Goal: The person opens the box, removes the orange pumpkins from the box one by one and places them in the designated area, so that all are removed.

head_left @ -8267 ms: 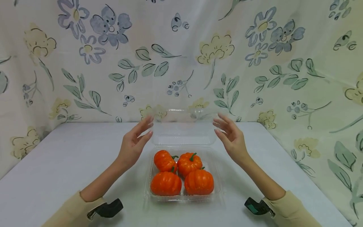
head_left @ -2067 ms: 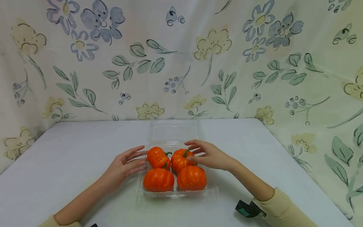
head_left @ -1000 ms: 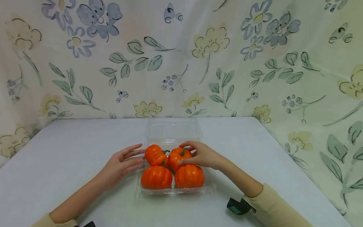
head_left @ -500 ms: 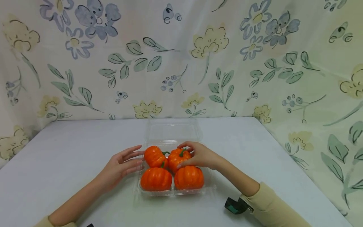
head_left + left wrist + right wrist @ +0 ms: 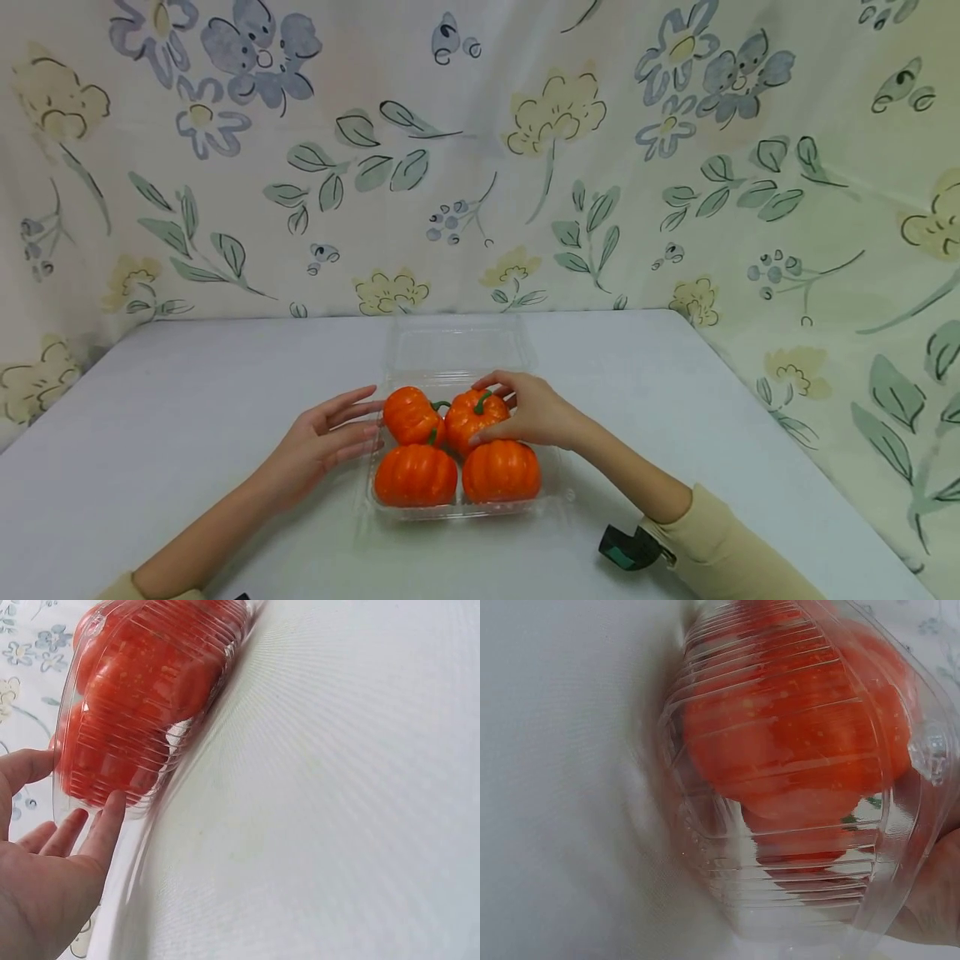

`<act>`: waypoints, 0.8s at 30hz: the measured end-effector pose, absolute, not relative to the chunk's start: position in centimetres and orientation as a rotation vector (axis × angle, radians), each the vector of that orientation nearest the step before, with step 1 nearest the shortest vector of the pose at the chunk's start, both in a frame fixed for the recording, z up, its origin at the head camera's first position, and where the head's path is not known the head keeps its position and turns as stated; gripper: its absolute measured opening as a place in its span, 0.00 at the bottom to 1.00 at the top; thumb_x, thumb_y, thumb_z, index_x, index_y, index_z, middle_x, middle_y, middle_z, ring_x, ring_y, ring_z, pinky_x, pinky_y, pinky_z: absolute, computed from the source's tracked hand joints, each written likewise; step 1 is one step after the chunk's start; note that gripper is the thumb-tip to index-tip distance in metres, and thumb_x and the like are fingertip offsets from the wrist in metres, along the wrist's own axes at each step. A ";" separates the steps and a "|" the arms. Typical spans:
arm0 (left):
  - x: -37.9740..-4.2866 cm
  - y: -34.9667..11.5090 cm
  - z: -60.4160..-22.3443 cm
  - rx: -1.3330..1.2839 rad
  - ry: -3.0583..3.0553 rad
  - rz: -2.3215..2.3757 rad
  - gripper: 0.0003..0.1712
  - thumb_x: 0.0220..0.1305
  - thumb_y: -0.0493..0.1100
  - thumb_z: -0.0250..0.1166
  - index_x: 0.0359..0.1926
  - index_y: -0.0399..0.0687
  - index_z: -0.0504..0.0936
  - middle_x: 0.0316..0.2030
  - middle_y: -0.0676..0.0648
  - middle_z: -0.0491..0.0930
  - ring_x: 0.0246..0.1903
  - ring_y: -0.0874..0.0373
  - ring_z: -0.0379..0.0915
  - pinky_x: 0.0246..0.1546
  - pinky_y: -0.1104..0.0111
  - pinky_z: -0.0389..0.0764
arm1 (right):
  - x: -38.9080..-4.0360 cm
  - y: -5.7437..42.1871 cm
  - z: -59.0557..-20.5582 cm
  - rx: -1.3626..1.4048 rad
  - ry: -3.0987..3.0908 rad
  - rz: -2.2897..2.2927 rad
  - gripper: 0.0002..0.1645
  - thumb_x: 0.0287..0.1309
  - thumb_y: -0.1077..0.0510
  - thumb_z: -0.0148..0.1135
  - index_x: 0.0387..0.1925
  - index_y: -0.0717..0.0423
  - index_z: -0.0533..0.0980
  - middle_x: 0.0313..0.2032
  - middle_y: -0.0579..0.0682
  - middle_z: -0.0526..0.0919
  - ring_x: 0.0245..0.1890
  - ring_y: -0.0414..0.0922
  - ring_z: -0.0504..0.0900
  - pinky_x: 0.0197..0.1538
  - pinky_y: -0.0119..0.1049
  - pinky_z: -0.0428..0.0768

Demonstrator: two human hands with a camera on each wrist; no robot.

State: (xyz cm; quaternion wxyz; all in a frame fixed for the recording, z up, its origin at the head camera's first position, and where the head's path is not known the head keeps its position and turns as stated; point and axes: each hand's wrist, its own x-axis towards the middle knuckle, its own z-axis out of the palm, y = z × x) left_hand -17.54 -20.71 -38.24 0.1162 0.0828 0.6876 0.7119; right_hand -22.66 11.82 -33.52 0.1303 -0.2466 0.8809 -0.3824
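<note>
Several glossy orange pumpkins with green stems sit in a clear plastic clamshell container (image 5: 420,514) in the head view. My right hand (image 5: 536,412) reaches over the right side and grips the back right pumpkin (image 5: 467,423), thumb in front and fingers behind. My left hand (image 5: 307,450) rests its extended fingers against the container's left side; in the left wrist view the fingertips (image 5: 112,806) are at the ribbed wall. Also inside are the back left pumpkin (image 5: 408,414), front left pumpkin (image 5: 415,477) and front right pumpkin (image 5: 501,472). The ribbed wall (image 5: 802,896) hides most of my right hand in its wrist view.
The container's clear lid (image 5: 459,346) lies folded back behind the tray. Everything stands on a white table (image 5: 225,375), with a flowered cloth (image 5: 480,167) hanging along its back edge. A small black device (image 5: 630,547) is strapped at my right sleeve.
Earlier, both hands were raised beside the upright lid. Since then the lid has tipped back, my left hand has come to the container's side, and my right hand has taken hold of the back right pumpkin.
</note>
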 end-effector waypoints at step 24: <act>-17.3 -20.5 -38.2 0.226 2.020 2.080 0.41 0.78 0.39 0.62 0.83 0.38 0.54 0.75 0.32 0.65 0.58 0.63 0.82 0.58 0.64 0.84 | -23.0 13.3 -32.1 -0.672 2.549 -1.274 0.38 0.56 0.50 0.80 0.66 0.55 0.77 0.59 0.58 0.82 0.55 0.54 0.81 0.52 0.45 0.88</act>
